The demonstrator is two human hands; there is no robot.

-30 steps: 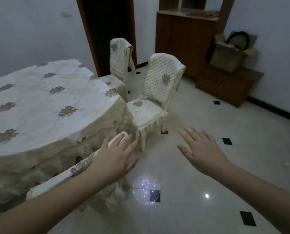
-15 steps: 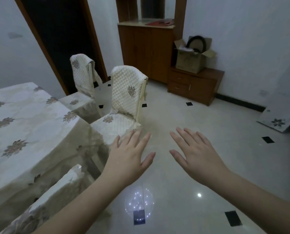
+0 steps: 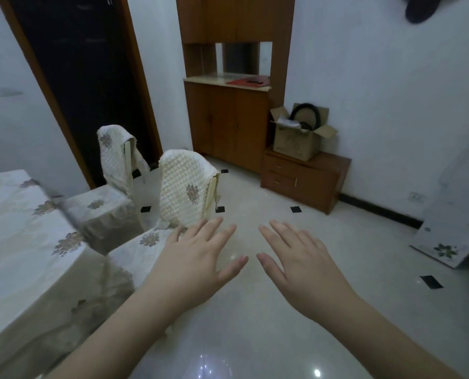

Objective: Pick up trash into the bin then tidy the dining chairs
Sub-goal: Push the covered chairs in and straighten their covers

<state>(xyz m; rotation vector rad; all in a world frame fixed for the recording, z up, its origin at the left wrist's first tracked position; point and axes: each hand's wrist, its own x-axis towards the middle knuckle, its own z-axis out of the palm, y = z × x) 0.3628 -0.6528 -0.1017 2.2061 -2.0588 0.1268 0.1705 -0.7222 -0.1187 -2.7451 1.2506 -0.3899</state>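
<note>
Two dining chairs in cream quilted covers stand beside the dining table (image 3: 22,242), which wears a cream flowered cloth. The nearer chair (image 3: 184,192) is angled away from the table, its seat just left of my left hand (image 3: 197,258). The farther chair (image 3: 118,160) stands behind it near the dark doorway. My left hand is held out flat, fingers straight, above the nearer chair's seat edge, holding nothing. My right hand (image 3: 299,258) is stretched out flat over the bare floor, also holding nothing. No trash or bin is in view.
A tall wooden cabinet (image 3: 227,119) stands against the far wall, with a low drawer unit (image 3: 304,176) beside it carrying an open cardboard box (image 3: 299,135). A flowered board (image 3: 457,214) leans on the right wall. Glossy tiled floor lies ahead.
The view has swung right and upward; the close chair at bottom left has left the frame. Both hands stay outstretched and flat, now nearer the angled chair.
</note>
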